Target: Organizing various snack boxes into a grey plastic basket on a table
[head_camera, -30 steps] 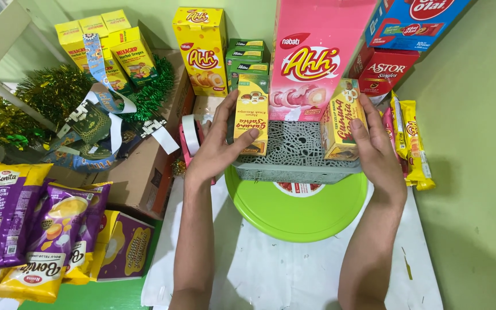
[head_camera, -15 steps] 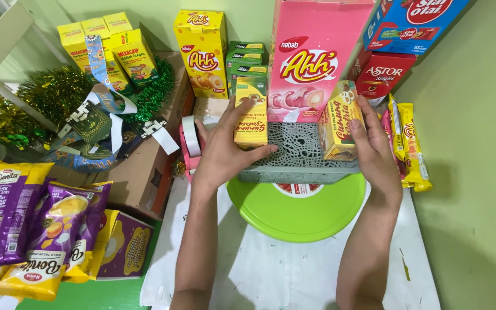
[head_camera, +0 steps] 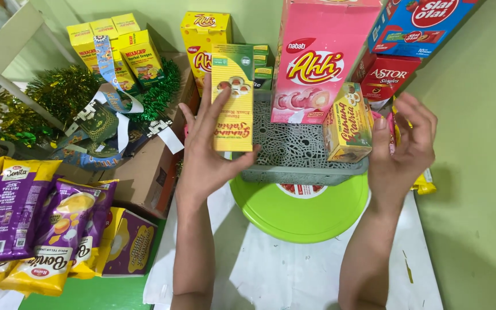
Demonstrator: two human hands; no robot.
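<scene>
- The left hand (head_camera: 210,155) holds a tall yellow-and-green box (head_camera: 233,97) upright, thumb at its lower right corner and fingers (head_camera: 216,109) flat along its left face; it is raised above the left end of the grey patterned basket (head_camera: 302,152).
- The right hand (head_camera: 403,140) is released, its fingers spread and curled, gripping nothing; it hovers just beside a smaller yellow box (head_camera: 348,123) that stands tilted in the right end of the basket.
- The basket rests on a green round lid (head_camera: 302,209), which lies on the white-covered counter (head_camera: 294,275).
- A large pink box (head_camera: 322,57) stands at the back of the basket, so the free room appears to be at the front left.
- To set the tall box well, I judge it should be kept vertical, lowered straight into that left gap, printed front facing outward, and let go only once its base is seated.
- The free hand would do best steadying the leaning small box or the basket rim, since the lid underneath may let the basket slide.
</scene>
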